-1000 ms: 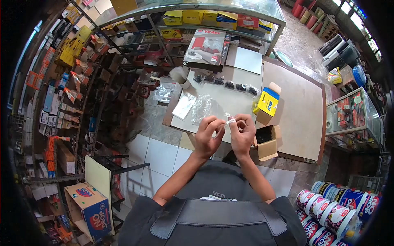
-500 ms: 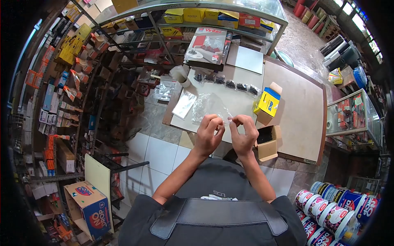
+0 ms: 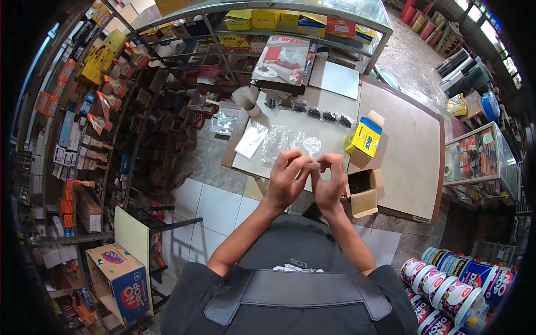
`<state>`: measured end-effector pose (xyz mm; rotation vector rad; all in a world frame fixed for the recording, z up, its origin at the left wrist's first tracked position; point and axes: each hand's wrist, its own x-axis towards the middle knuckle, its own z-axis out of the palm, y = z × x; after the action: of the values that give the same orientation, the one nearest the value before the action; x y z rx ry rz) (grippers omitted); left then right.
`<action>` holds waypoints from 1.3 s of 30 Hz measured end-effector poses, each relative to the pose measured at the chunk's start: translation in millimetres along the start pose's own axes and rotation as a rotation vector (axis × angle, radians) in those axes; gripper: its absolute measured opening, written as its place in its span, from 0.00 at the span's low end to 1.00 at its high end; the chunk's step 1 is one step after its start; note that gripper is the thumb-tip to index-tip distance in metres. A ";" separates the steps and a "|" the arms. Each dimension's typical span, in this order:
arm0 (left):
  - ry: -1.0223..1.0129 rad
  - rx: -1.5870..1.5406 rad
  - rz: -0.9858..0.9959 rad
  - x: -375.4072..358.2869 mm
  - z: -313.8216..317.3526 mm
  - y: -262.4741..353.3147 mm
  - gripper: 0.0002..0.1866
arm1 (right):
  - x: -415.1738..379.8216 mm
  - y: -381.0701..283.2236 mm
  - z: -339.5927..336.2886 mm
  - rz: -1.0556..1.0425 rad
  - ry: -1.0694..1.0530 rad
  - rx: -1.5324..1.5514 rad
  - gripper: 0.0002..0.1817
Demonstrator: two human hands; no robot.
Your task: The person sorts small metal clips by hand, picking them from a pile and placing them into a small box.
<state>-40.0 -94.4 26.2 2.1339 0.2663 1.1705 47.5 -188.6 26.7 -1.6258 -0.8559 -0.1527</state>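
Note:
My left hand (image 3: 287, 177) and my right hand (image 3: 330, 181) meet over the table's near edge, fingertips pinched on a small clear plastic bag (image 3: 314, 166) between them. Just beyond them, more clear plastic bags (image 3: 276, 144) lie loose on the table. A row of small bags with black pieces (image 3: 314, 113) runs across the table behind. To the right stands a yellow and blue box (image 3: 365, 139) with its flap up. Nearer me, an open cardboard box (image 3: 364, 205) holds black pieces (image 3: 359, 183).
A white packet (image 3: 252, 139) and a whitish roll (image 3: 249, 103) are at the table's left. A Vinilex box (image 3: 282, 61) and a white board (image 3: 334, 80) lie at the back. Shelves (image 3: 106, 139) line the left; paint buckets (image 3: 446, 287) stand lower right.
My two hands have come closer together, fingertips now nearly touching. The clear plastic between them has shifted and looks more bunched up.

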 end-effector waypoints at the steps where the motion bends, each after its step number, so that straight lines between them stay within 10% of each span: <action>1: 0.004 -0.017 -0.052 0.8 2.2 2.9 0.15 | -0.3 5.1 -1.4 0.002 0.002 0.001 0.13; 17: -0.355 -0.185 -0.498 15.8 0.5 21.8 0.11 | -8.5 28.6 -9.3 0.104 0.196 0.058 0.14; 28: 0.007 0.081 -0.042 16.4 11.7 18.1 0.15 | 4.5 15.3 -9.8 0.049 0.183 0.005 0.11; 39: 0.131 0.079 0.005 18.0 17.0 16.7 0.15 | 10.3 11.2 -2.6 0.066 0.241 0.036 0.12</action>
<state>-18.2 -106.3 42.8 2.1289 0.3717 1.3254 62.5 -186.3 24.0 -1.5630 -0.6168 -0.2798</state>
